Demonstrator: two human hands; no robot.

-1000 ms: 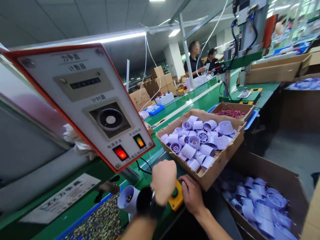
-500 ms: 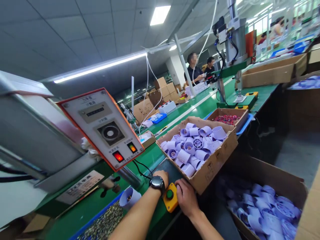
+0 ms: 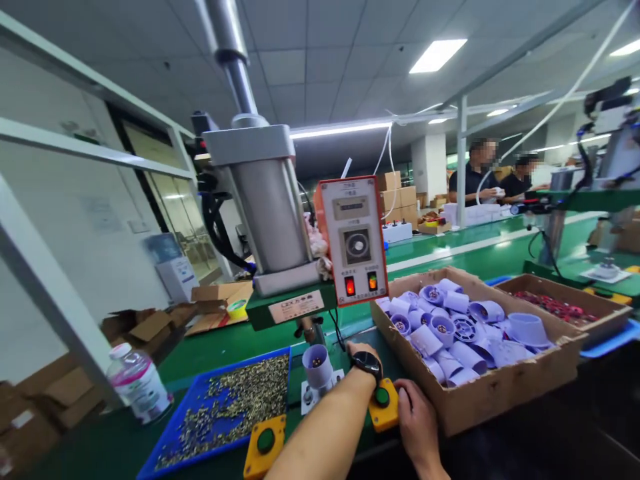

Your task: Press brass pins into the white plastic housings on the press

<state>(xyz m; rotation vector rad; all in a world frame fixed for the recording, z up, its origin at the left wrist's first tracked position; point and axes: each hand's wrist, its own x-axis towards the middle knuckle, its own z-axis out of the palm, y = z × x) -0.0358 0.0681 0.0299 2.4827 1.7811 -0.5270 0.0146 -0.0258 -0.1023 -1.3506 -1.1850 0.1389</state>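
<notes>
- On the green worktop (image 3: 200, 348), one lavender plastic cup (image 3: 319, 375) stands upright, open end up, on a pale metal fixture (image 3: 307, 401) beneath the silver press cylinder (image 3: 273, 217); small metal bits show inside it.
- Left hand (image 3: 364, 349), black watch at the wrist: reaches past a yellow button box (image 3: 386, 421) with a green button; fingers hidden, so grip state can't be told.
- Right hand (image 3: 419, 419): loosely curled between that button box and the brown cardboard box (image 3: 505, 403); no object seen in its grip, fingertips hidden, can't tell more.
- Other lavender cups (image 3: 445, 331) lie jumbled in the cardboard box.
- Blue plastic tray (image 3: 173, 430) of small brass-coloured pieces (image 3: 245, 393) sits left of the fixture.
- Step in hand, judged: cup seated at the press, hands by the controls; pressing itself can't be confirmed.
- Next move, judged: calls for hands clear of the press, cup kept square on its fixture.
</notes>
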